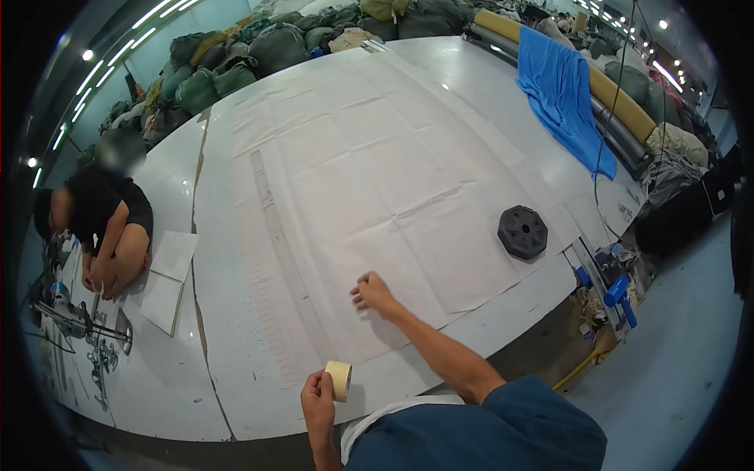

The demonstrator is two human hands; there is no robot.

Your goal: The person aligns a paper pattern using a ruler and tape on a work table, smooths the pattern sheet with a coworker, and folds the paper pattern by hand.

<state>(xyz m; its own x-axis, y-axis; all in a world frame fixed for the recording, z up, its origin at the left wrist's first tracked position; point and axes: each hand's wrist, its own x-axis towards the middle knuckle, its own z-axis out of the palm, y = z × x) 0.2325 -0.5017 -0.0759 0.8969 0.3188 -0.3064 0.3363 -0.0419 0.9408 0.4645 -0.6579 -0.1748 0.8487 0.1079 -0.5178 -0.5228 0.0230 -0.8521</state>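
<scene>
My left hand (318, 404) is closed around the side of a roll of pale yellow tape (338, 381), close to the near table edge. Further up, my right hand (375, 294) is over a large sheet of white paper (353, 196) with its fingers curled in. Whatever may be between those fingertips is too small to make out. Left of that hand, a long clear ruler (275, 220) lies lengthwise on the sheet. A black octagonal weight (522, 232) rests on the paper's right side.
A person (118, 212) crouches on the left by folded white sheets (170, 271) and a machine (82, 322). Blue cloth (550, 86) drapes over rolls at the far right. Stuffed sacks (275, 47) line the back. A blue-handled device (616, 290) sits at the right edge.
</scene>
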